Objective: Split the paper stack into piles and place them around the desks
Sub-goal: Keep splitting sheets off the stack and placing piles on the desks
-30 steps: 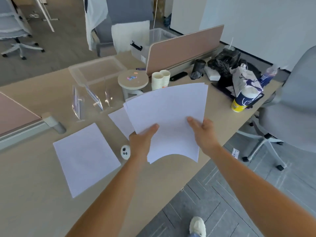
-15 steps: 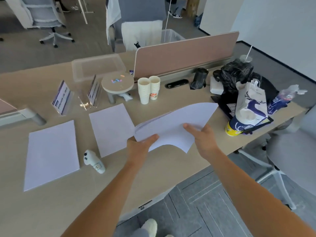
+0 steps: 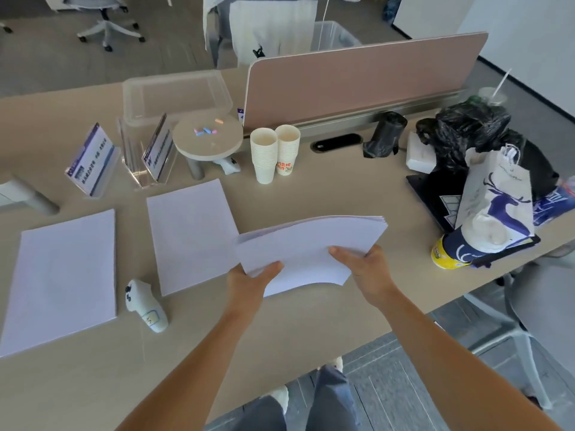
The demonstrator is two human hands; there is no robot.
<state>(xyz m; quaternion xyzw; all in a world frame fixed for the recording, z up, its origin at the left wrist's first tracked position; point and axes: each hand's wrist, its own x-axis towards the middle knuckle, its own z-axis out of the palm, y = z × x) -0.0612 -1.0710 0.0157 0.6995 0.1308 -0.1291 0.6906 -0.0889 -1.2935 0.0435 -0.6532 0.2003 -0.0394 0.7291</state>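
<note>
Paper stack [image 3: 311, 244] between both grips [image 3: 249, 283] [image 3: 368, 269]

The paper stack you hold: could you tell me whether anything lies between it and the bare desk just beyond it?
Nothing visible does. The left hand and right hand hold the stack above bare desk; a pile lies left, cups behind, a bag right.

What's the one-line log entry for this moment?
left hand: grips paper stack | right hand: grips paper stack | on desk: left pile, middle pile
</note>
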